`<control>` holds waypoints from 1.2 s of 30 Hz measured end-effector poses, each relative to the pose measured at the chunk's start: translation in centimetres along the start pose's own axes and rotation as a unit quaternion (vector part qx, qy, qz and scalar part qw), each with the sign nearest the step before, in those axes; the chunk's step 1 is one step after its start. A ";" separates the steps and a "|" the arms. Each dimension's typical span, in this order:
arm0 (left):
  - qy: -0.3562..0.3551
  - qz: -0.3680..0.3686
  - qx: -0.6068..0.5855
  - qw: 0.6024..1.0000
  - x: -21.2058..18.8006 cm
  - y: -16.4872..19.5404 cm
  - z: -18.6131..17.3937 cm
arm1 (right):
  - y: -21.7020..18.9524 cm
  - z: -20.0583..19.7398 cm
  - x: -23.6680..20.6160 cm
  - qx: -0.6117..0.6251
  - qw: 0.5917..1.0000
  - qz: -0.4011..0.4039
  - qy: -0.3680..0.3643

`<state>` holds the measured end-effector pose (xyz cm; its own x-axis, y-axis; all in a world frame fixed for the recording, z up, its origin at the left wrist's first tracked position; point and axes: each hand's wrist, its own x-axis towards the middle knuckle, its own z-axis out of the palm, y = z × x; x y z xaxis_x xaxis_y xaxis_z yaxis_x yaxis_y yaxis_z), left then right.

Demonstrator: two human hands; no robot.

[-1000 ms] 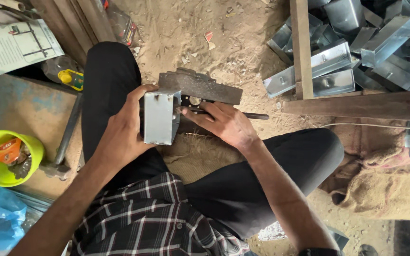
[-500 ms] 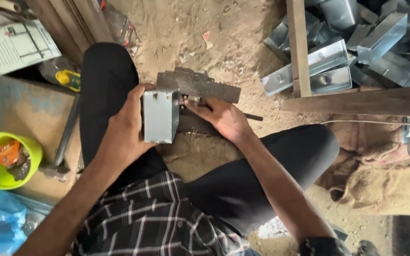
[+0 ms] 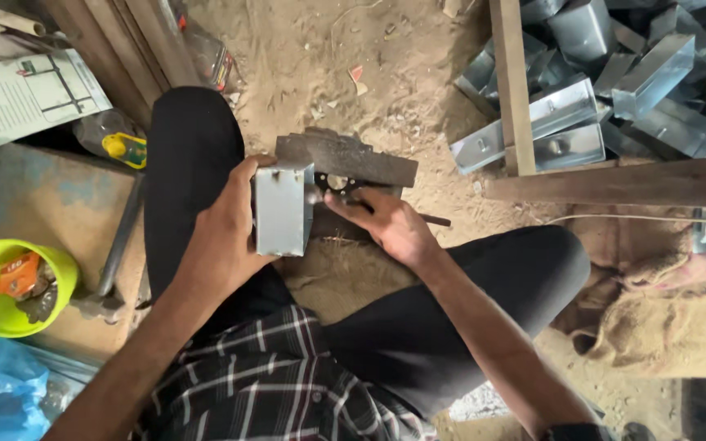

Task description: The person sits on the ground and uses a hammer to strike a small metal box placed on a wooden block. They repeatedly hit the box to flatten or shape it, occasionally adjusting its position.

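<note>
Fingers of the left hand (image 3: 226, 224) wrap around a grey metal box (image 3: 281, 208), holding it upright over the lap. Just right of it, the right hand (image 3: 390, 224) pinches a small black perforated plate (image 3: 335, 183) against the box's side, above a rusty iron block (image 3: 345, 157).

Grey sheet-metal box held against a small black plate over a worn block.

The rectangular grey sheet-metal box (image 3: 283, 210) stands upright on its long side, smooth closed face up toward the camera, gripped at its left edge by the left hand (image 3: 224, 231). Its right edge touches a small flat black metal plate with a round hole (image 3: 337, 183), pinned by the right hand (image 3: 391, 226). Both lie on a dark, rough rectangular block (image 3: 351, 158) on the sandy floor between the knees.
</note>
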<state>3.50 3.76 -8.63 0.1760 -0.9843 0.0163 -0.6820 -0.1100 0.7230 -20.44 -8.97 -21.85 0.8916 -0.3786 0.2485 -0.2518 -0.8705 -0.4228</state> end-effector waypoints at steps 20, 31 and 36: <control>-0.013 -0.031 -0.010 0.999 -0.2 0.5 0.6 | -1.2 -1.7 -0.2 0.084 0.987 0.125 -0.049; -0.011 -0.025 0.004 1.000 -0.4 0.7 0.2 | -1.9 -2.0 -0.8 0.096 0.990 0.102 -0.008; -0.004 -0.017 0.020 1.000 -0.6 0.7 0.4 | -2.0 -1.9 -1.1 0.107 0.992 0.070 0.017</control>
<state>2.65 4.24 -8.45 0.1942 -0.9809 -0.0127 -0.7039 -0.1483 0.6947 -21.64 -7.38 -19.63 0.8396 -0.5042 0.2024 -0.2831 -0.7239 -0.6291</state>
